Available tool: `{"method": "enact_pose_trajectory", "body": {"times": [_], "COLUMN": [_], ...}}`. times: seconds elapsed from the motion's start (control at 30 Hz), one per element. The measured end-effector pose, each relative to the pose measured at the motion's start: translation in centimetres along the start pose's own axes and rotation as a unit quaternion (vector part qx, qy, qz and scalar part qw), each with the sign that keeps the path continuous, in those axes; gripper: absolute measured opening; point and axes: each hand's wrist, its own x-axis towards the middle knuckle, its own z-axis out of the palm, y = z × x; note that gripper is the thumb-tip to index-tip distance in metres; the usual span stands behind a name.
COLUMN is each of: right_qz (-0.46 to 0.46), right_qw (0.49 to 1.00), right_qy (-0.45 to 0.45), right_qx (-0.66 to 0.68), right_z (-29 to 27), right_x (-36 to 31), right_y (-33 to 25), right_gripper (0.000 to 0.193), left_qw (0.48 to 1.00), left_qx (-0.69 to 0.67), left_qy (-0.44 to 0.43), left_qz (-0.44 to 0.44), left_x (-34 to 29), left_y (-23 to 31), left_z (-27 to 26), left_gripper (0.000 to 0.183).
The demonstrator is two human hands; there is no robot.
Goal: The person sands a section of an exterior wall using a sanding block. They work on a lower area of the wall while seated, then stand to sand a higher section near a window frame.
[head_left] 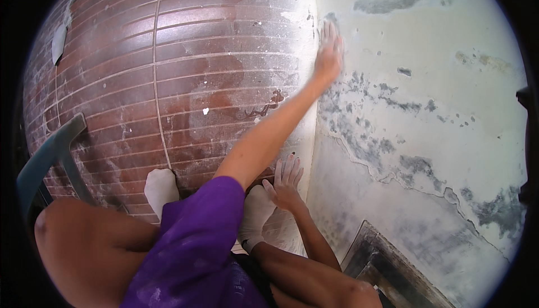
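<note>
My left hand, at the end of a purple-sleeved arm, reaches across to the pale wall. Its fingers are stretched out along the wall just above the floor edge, slightly blurred, and I see nothing held in it. Closer to me, my right hand lies with fingers spread near the foot of the wall, beside my socked right foot. The fingertips of that hand seem to rest on the dusty reddish-brown tiled floor. Grey patches and a cracked, peeling edge of paint mark the wall.
A blue-green plastic chair or stool leg stands at the left, near my bent knee. My other socked foot is on the tiles. At the lower right, a dark weathered frame sits at the wall. A white object lies far left.
</note>
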Motion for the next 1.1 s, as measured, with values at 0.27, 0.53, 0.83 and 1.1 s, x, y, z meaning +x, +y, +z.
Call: {"method": "enact_pose_trajectory", "body": {"times": [0.27, 0.53, 0.83, 1.1], "right_qz": [-0.066, -0.044, -0.028, -0.096], "right_qw": [0.996, 0.982, 0.999, 0.987], "right_qy": [0.018, -0.179, -0.046, 0.091], "right_qx": [0.053, -0.031, -0.001, 0.091], "right_z": [-0.2, -0.2, -0.6, -0.7], "right_x": [0.3, 0.0, 0.0, 0.5], "right_y": [0.8, 1.6, 0.6, 0.3], "right_gripper": [0.084, 0.081, 0.082, 0.081], "left_qw": [0.999, 0.995, 0.999, 0.99], "left_qx": [-0.002, 0.023, 0.038, 0.015], "left_qy": [-0.036, -0.034, -0.018, -0.114], "left_qz": [0.03, 0.09, -0.033, -0.084], "left_x": [-15.4, -8.0, -3.6, -23.0], "left_y": [1.4, 3.7, 1.9, -0.4], "left_z": [1.5, 1.5, 0.2, 0.0], "left_gripper": [0.057, 0.056, 0.058, 0.057]}}
